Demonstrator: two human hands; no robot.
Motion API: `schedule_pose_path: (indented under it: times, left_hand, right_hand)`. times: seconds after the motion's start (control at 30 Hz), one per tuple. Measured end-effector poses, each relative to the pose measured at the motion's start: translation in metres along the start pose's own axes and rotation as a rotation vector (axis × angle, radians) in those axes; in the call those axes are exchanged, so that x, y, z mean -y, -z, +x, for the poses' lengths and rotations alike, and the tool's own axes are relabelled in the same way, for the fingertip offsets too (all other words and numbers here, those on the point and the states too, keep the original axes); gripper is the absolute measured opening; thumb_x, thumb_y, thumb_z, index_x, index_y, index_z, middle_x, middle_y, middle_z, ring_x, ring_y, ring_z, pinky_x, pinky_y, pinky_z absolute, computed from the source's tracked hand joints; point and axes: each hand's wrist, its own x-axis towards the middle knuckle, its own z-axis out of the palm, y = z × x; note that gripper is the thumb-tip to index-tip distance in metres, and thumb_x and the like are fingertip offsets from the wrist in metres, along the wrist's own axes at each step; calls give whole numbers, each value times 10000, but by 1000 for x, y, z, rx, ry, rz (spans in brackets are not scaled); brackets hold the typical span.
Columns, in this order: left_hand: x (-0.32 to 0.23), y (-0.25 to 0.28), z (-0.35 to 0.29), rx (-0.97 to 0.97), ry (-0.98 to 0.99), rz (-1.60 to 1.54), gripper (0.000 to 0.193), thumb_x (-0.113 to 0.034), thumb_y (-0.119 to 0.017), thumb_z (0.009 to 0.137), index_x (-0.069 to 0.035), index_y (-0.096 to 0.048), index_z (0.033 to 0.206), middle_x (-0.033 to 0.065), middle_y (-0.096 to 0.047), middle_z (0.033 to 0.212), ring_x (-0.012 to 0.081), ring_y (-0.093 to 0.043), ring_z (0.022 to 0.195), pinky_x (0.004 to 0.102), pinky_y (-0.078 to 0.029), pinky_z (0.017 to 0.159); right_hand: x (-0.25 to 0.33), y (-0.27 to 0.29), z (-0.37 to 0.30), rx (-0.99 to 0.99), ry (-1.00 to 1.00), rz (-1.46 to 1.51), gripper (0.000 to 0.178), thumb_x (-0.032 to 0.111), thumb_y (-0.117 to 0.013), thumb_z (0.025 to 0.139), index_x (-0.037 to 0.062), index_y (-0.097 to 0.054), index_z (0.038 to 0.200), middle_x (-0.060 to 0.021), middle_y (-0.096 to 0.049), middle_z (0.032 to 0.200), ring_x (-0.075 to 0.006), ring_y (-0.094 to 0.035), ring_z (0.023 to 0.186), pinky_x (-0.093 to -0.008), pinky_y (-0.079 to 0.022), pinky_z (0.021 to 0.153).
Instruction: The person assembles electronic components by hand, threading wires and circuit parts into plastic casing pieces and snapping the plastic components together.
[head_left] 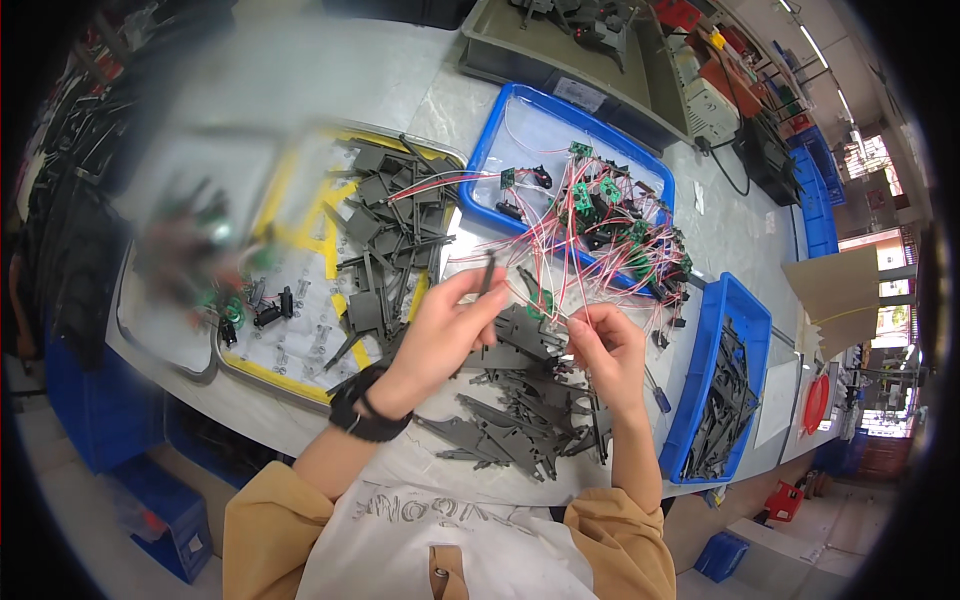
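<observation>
My left hand (440, 335), with a black band on its wrist, pinches a slim dark plastic piece (489, 270) that points upward. To its right, my right hand (612, 355) has thumb and fingers closed on thin red and white wires (570, 285). A small green circuit board (541, 303) hangs among the wires between the hands. Beneath both hands lie flat dark grey plastic parts (510, 420) in a loose heap. Beyond them, a blue tray (487, 140) holds a tangle of wired green boards and black pieces, with wires spilling over its near edge.
On the left, a tray edged with yellow tape (331, 245) contains grey plastic parts (382, 235). A blurred dark object (190, 245) covers its far-left side. A blue bin (698, 375) of long dark parts stands at right, near a screwdriver (660, 400). A large grey bin (640, 118) sits behind.
</observation>
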Motion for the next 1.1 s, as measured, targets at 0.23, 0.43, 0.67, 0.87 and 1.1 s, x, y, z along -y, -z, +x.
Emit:
schedule_pose_path:
  times: [0.23, 0.43, 0.67, 0.87, 1.1]
  left_hand:
    - [-1, -20, 24, 56, 76, -51, 192, -200, -577, 838, -31, -579, 929, -40, -509, 702, 27, -447, 561, 177, -329, 478]
    - [4, -16, 25, 65, 80, 65, 158, -180, -617, 793, -41, -600, 863, -24, -575, 735, 22, -444, 585, 174, -345, 513]
    - [10, -13, 20, -6, -14, 154, 120, -139, -592, 796, -26, -575, 834, -25, -576, 741, 20, -447, 625, 178, -361, 571]
    - [22, 2, 14, -100, -78, 193, 196, -149, -545, 836, -34, -570, 993, -33, -547, 768, 16, -448, 652, 179, -366, 540]
    - [16, 8, 5, -154, -164, -84, 110, -101, -504, 853, -32, -502, 939, 84, -554, 1057, 90, -542, 843, 224, -467, 628]
  right_hand:
    - [7, 2, -7, -5, -3, 93, 110, 98, -576, 829, -6, -570, 863, -12, -569, 642, -36, -508, 546, -161, -359, 446]
    - [3, 2, -8, 16, -53, 53, 115, 105, -576, 832, -7, -571, 857, -20, -582, 654, -31, -506, 546, -166, -367, 452]
    - [-12, -5, 8, -123, 35, -60, 93, 84, -570, 832, -9, -562, 835, 7, -558, 650, -28, -497, 542, -168, -368, 467]
    - [-14, 1, 4, -192, 39, -113, 100, 89, -576, 828, -7, -559, 808, 15, -543, 627, -22, -464, 521, -167, -349, 461]
    - [-21, 3, 5, -219, 78, -220, 118, 95, -588, 823, -15, -558, 790, 30, -503, 550, -12, -409, 495, -178, -295, 436]
